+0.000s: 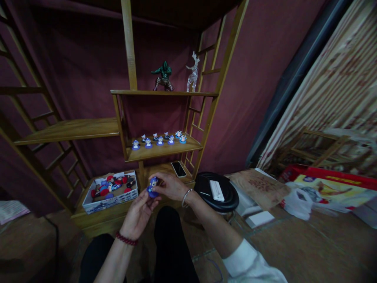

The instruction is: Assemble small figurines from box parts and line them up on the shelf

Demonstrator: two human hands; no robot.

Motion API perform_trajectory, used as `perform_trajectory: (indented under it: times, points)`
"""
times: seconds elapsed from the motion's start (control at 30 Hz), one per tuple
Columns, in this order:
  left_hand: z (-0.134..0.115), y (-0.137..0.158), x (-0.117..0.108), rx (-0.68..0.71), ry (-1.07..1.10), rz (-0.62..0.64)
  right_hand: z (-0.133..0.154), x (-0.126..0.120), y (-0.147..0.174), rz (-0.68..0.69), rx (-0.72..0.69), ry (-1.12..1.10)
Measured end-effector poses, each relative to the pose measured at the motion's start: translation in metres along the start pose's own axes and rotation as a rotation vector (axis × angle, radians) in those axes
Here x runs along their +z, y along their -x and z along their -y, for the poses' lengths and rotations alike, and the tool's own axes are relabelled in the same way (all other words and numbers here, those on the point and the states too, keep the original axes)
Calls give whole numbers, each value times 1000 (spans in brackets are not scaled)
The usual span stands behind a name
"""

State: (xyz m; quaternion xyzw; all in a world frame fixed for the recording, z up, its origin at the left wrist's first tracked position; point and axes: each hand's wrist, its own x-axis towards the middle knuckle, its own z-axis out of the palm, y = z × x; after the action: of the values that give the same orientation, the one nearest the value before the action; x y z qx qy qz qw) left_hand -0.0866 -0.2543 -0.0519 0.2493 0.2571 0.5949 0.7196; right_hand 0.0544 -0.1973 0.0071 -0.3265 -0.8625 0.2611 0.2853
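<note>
A small purple figurine on a round purple base is held between both hands, in front of the low shelf. My left hand grips its base from below with the fingertips. From the right, my right hand pinches its side with thumb and fingers. Beyond them, several similar figurines on purple and blue bases stand in two rows on the wooden shelf. To the left, a cardboard box holds several more figurines in red, blue and dark colours, some lying down.
A phone lies on the lowest board. A green figure and a clear deer stand on the upper board. At right are a black round stool with a white object on it, flat cardboard and a plastic bag.
</note>
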Motion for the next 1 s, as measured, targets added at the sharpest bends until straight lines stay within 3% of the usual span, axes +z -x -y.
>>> perform_trajectory:
  times: [0.27,0.7,1.0]
  points:
    - [-5,-3,8,1,29,16,-4,-7,-2,-12,-12,-95]
    - [-10,3,6,15,34,47,0,-5,-9,98,-22,-405]
    - [-17,9,5,51,22,63,10,-1,-15,55,-30,-353]
